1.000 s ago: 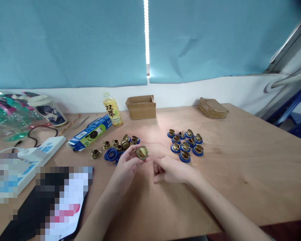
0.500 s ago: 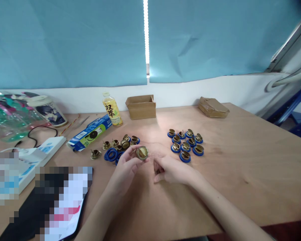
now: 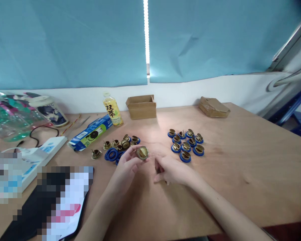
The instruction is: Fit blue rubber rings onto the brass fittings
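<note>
Nearest the camera, two bare forearms reach out over a plywood tabletop (image 3: 240,167), pale brown with a visible grain. The left hand (image 3: 127,167) is curled, thumb and fingertips closed around a round brass fitting (image 3: 142,153) held just above the table, its face tilted toward the camera. The right hand (image 3: 172,170) rests just to the right of it, fingers loosely bent inward; whether it holds anything cannot be told. To the left of the left forearm lies a blurred dark and white item. Just beyond the left hand sits a loose pile of brass fittings (image 3: 120,144) mixed with blue rubber rings (image 3: 111,154). Beyond the right hand and a little to its right, a tidy cluster of brass fittings seated in blue rings (image 3: 187,144) stands apart from the pile. Farther left of the left hand are a white power strip (image 3: 40,152) and a blue biscuit box (image 3: 90,133). Farther back stand a yellow drink bottle (image 3: 112,110), an open cardboard box (image 3: 141,106) and a flat brown packet (image 3: 213,107), near a white wall under teal roller blinds (image 3: 65,40).
</note>
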The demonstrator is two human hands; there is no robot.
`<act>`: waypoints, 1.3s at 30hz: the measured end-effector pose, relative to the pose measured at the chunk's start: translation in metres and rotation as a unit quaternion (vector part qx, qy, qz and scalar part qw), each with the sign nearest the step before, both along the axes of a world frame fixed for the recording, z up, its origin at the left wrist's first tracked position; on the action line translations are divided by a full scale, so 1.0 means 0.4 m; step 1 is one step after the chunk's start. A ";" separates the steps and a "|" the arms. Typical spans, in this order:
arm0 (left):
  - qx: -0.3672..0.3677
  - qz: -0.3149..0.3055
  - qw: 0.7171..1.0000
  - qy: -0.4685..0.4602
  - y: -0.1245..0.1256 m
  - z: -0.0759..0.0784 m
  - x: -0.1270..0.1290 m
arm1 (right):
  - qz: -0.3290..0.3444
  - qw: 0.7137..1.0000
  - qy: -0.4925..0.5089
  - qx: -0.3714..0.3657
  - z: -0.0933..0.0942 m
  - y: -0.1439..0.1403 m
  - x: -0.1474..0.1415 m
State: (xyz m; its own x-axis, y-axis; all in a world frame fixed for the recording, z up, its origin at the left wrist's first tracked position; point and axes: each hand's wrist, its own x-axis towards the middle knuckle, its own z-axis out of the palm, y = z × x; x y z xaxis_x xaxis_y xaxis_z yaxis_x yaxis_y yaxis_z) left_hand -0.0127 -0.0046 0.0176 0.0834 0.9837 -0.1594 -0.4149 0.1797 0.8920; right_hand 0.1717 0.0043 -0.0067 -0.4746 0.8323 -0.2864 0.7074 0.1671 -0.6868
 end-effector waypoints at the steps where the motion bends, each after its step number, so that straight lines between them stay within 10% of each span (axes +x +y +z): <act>1: 0.001 -0.001 1.000 0.000 -0.001 0.001 0.000 | 0.000 1.000 -0.005 0.005 0.001 0.000 0.000; 39: -0.014 -0.002 1.000 -0.005 -0.004 -0.005 -0.005 | 0.062 0.990 -0.005 0.125 -0.005 0.001 0.009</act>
